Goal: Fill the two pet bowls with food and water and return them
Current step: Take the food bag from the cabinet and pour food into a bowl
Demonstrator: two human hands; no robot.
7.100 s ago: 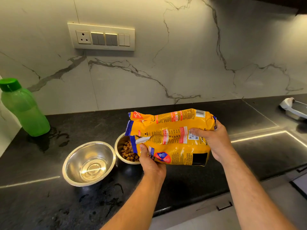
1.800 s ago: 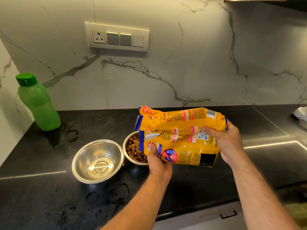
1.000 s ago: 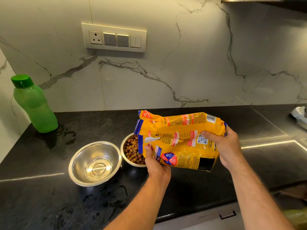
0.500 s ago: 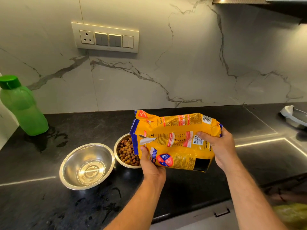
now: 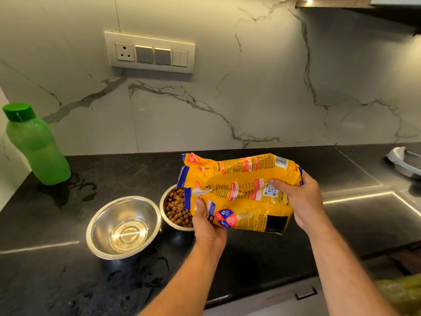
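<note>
Two steel bowls stand side by side on the black counter (image 5: 250,258). The left bowl (image 5: 101,221) holds a little clear water. The right bowl (image 5: 164,207) is filled with brown kibble (image 5: 176,210); its right half is hidden behind the bag. A yellow pet food bag (image 5: 239,192) lies on its side in the air, its open mouth to the left over the kibble bowl. My left hand (image 5: 206,226) pinches the bag's lower left edge. My right hand (image 5: 300,201) grips its right end.
A green water bottle (image 5: 36,144) with a green cap stands at the back left, with water spilled around its base (image 5: 68,192). A white utensil (image 5: 401,159) lies at the far right. A switch panel (image 5: 150,52) is on the marble wall.
The bag stays over the kibble bowl in both hands, dropping slightly. The kibble level looks higher than seven seconds ago. My view has shifted a little.
</note>
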